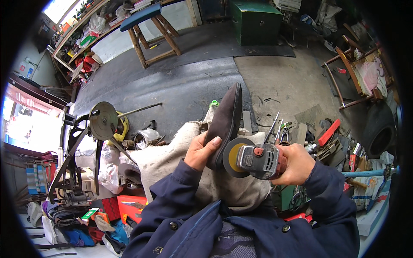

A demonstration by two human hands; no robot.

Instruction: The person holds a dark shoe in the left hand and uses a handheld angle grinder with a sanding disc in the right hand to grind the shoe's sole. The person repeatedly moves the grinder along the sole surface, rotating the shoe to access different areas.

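A dark brown shoe [225,112] stands on its heel end above my lap, toe pointing up and away. My left hand [200,150] is closed round its left side, the thumb lying across the upper. In my right hand [296,162] I grip a red and grey angle grinder [261,161]. Its round disc [234,157], yellow in the middle with a dark rim, meets the shoe's right edge near the heel; whether it spins I cannot tell. A pale cloth [167,161] covers my lap beneath both.
At left stands a black cast-iron machine with a round wheel [103,121]. Tools and scraps [297,133] lie heaped at right, beside a tire [380,134]. Farther off are a blue-topped stool [142,19], a green chest [256,23] and a wooden chair [355,71].
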